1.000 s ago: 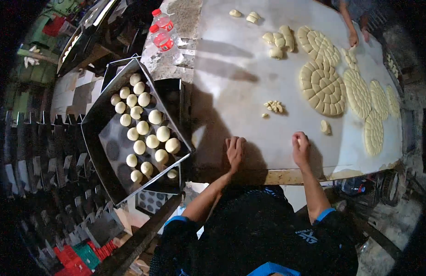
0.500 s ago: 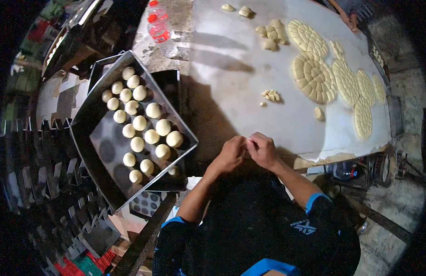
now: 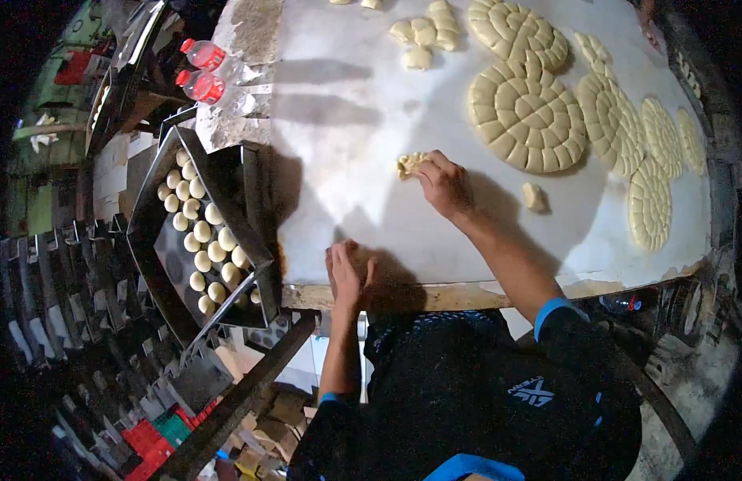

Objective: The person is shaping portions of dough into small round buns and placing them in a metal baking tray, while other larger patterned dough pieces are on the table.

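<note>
My right hand [image 3: 445,186] reaches over the floured table [image 3: 339,188], its fingertips closed at a small clump of dough scraps [image 3: 409,164]. The fingers partly cover that clump. Closer to the front edge, my left hand [image 3: 348,271] rests low over the tabletop, thumb apart from its bent fingers, with nothing visible in it. A single lump of dough [image 3: 533,197] lies to the right of my right forearm. Beyond it sits a large flat round of dough cut into many pieces [image 3: 527,118]. Larger loose dough pieces [image 3: 425,32] lie farther back.
At the left, a deep dark metal tray [image 3: 166,264] holds several rows of dough balls [image 3: 202,231]. Two plastic bottles with red caps [image 3: 201,86] lie past it. More scored rounds [image 3: 650,204] cover the right side. Another person's hand [image 3: 650,32] shows at the far right edge.
My hands, together at the table's front edge before, have separated. The right went forward to the dough scraps; the left moved left. The whole view has shifted too.
</note>
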